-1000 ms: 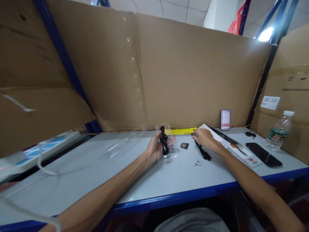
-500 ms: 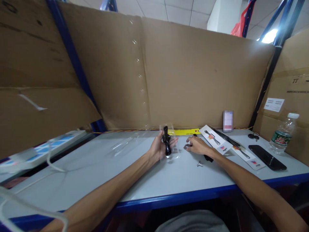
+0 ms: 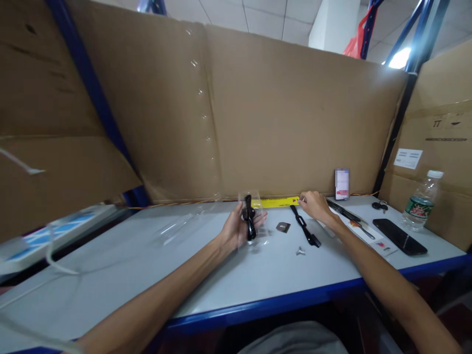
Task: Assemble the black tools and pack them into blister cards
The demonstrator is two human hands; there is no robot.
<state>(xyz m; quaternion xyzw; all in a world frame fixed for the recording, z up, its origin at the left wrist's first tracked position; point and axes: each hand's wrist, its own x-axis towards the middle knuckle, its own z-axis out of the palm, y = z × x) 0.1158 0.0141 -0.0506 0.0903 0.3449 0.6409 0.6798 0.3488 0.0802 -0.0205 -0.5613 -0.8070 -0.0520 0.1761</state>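
Note:
My left hand is closed around a clear plastic sleeve with a glossy black handle in it, held upright above the table. Farther right, my right hand has its fingertips pinched at the upper end of a white printed card, mostly covered by the hand and forearm. Between the hands lies a small flat metal plate with a cutout. A long black slotted part rests just left of the right forearm, and a silver wing-shaped piece sits in front of it.
A yellow printed strip runs along the back cardboard wall. To the right are another printed card, a black phone, keys and a water bottle. A power strip stands at the left; clear plastic lies nearby.
My right hand has left the metal plate, which now lies on the table, and has moved back and right to the printed card. My left hand still holds the sleeve. The view has shifted slightly.

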